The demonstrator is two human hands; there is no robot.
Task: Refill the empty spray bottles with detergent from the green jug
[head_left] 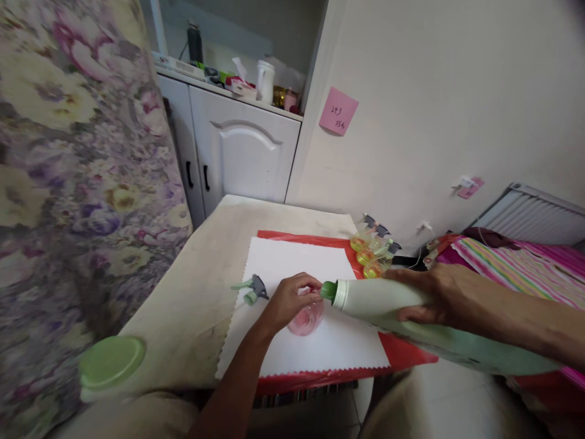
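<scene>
My left hand (295,297) is closed around the upper part of a small see-through pink spray bottle (305,322), which stands on a white sheet (338,350). In my right hand (434,296) a large pale green bottle (384,300) lies tipped nearly level, gripped from above. Its uncapped mouth, with a green spout (328,291), points left at the pink bottle's top, close to my left fingers. Whether liquid flows cannot be seen. A grey-and-green spray head (253,288) with a tube lies on the sheet's left side.
Several small spray bottles (372,253) with yellow liquid stand at the table's back right. Red plastic (402,353) lies beneath the white sheet. A green lid (113,361) is at front left. A floral curtain (91,201) hangs left; a bed (512,256) is to the right.
</scene>
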